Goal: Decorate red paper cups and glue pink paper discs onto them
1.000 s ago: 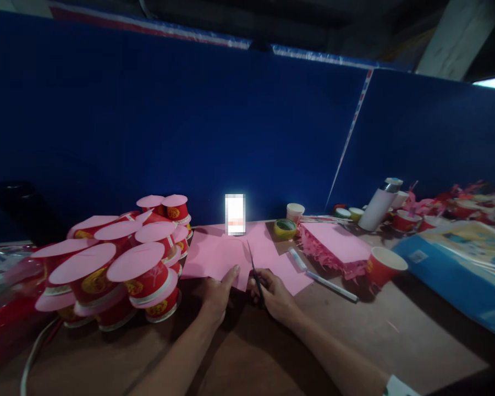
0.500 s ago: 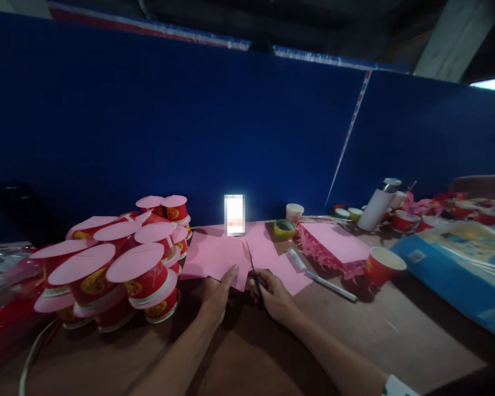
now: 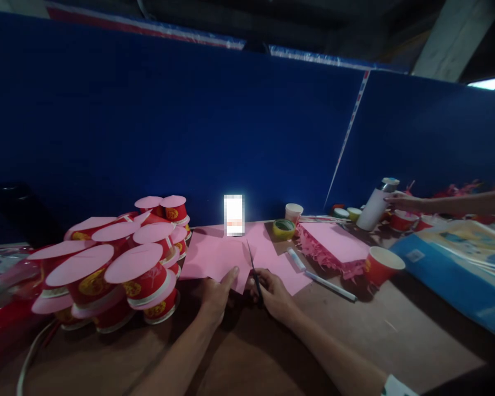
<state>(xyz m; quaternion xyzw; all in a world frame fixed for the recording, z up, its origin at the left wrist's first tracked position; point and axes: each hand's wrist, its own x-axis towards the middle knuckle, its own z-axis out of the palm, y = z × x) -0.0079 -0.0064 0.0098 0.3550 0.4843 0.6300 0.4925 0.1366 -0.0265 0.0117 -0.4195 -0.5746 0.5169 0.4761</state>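
Holding pink sheet, left of tape roll, in left hand with thumb on top; gripping scissors in curled right hand. Can't see left fingertips or blade gap. Best fed taut, slowly.

Your left hand has its thumb on top of a pink sheet, and your right hand has got the scissors, tips pointing away from you near the sheet's right side. Red cups with pink discs are piled to your left. Way over right, a co-worker's hand is at the white bottle, can't tell if touching.
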